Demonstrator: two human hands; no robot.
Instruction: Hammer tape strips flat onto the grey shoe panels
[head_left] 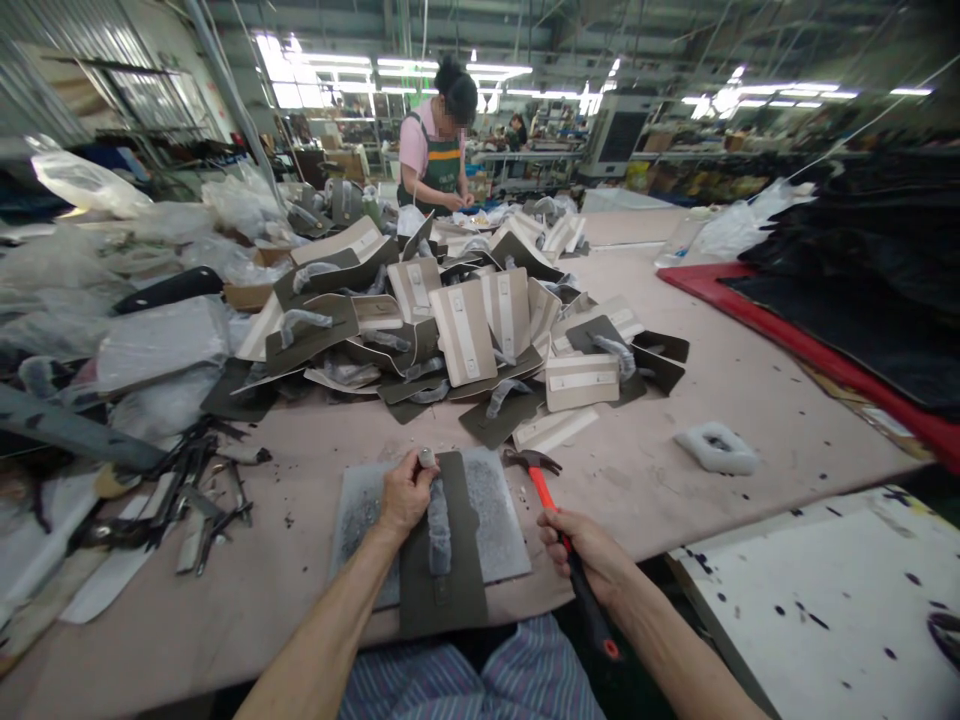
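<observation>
My left hand is closed on a small pale cylindrical piece at the upper end of a dark olive panel. The panel lies lengthwise over a grey slab at the table's front. A handle wrapped in clear plastic runs along the panel's middle, just below my left hand. To the right of the slab, my right hand grips a claw hammer with a red and black handle. Its metal head is up beside the slab's top right corner, apart from the panel.
A heap of panels with wrapped handles covers the table's middle. Pliers-like tools and plastic bags are at left. A white foam-like block and dark sheets on a red board are at right. A person stands behind the heap.
</observation>
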